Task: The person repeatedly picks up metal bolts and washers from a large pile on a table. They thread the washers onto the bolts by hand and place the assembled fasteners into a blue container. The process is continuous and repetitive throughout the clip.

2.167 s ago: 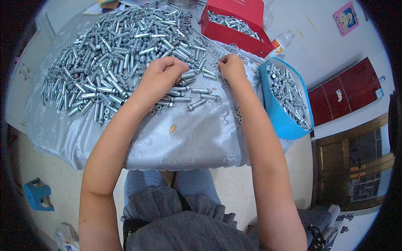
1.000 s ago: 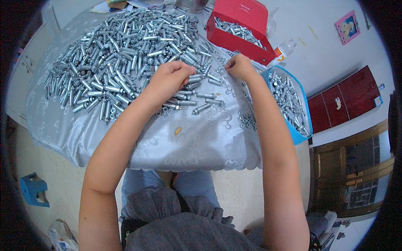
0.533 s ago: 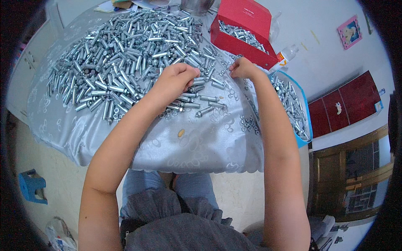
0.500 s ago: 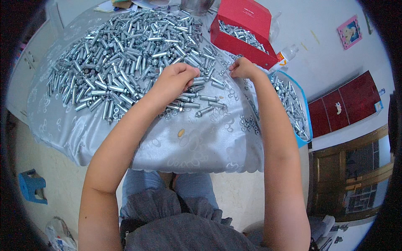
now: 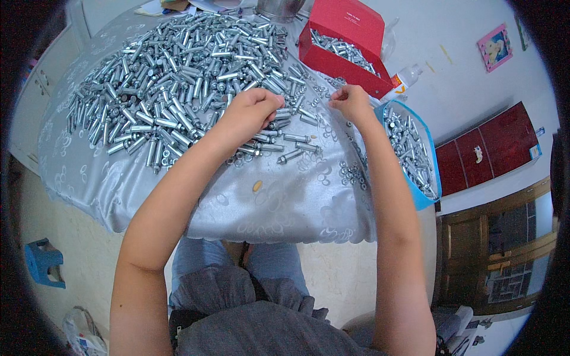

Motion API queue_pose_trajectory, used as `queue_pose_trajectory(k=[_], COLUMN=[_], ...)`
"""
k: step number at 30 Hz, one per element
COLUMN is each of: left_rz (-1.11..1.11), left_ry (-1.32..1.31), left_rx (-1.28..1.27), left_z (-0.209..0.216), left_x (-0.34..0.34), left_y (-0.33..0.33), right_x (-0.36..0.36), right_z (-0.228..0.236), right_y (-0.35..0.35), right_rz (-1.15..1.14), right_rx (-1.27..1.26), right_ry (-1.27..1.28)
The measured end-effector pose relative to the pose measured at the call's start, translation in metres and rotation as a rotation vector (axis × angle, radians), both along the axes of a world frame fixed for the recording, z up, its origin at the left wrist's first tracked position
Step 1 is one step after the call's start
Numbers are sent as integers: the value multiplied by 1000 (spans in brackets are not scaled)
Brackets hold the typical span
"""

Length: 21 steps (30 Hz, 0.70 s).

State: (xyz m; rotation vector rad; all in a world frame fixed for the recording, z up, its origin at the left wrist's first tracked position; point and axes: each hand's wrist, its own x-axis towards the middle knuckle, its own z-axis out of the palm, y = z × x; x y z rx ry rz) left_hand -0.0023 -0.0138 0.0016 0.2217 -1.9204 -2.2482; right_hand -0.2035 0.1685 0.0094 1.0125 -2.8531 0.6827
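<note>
A big heap of silvery expansion bolts (image 5: 178, 77) covers much of the table. My left hand (image 5: 252, 113) is closed at the heap's right edge, its fingers curled under; whatever it holds is hidden. Farther right, my right hand (image 5: 351, 102) is pinched closed over the cloth beside some loose nuts and washers (image 5: 322, 92); I cannot make out what is between its fingertips. Between the hands, a few bolts (image 5: 291, 156) lie apart from the heap. More nuts (image 5: 352, 174) are gathered near my right forearm.
A red box (image 5: 347, 26) of bolts stands open at the back right, with a plastic bottle (image 5: 407, 77) beside it. A blue-edged container (image 5: 438, 172) full of bolts is right of my right forearm. The silvery tablecloth (image 5: 279, 219) hangs over the front edge. A metal pot (image 5: 279, 9) stands behind.
My right hand has shifted slightly right and nearer to me, still pinched. My left hand stays almost where it was, still closed.
</note>
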Motion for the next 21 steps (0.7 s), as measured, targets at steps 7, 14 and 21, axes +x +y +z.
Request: queue_pose_trajectory(k=[7, 14, 21], left_rz=[17, 31, -93], left_ry=[-26, 126, 155], left_rx=[-103, -321, -371], left_z=[-2, -10, -5], left_x=[0, -1, 3], left_y=[-1, 5, 6], right_x=[104, 122, 122], right_z=[13, 0, -1], right_y=[-22, -28, -18], right_rz=[220, 181, 212], right_rx=[-640, -808, -866], right_ry=[-680, -1058, -1160])
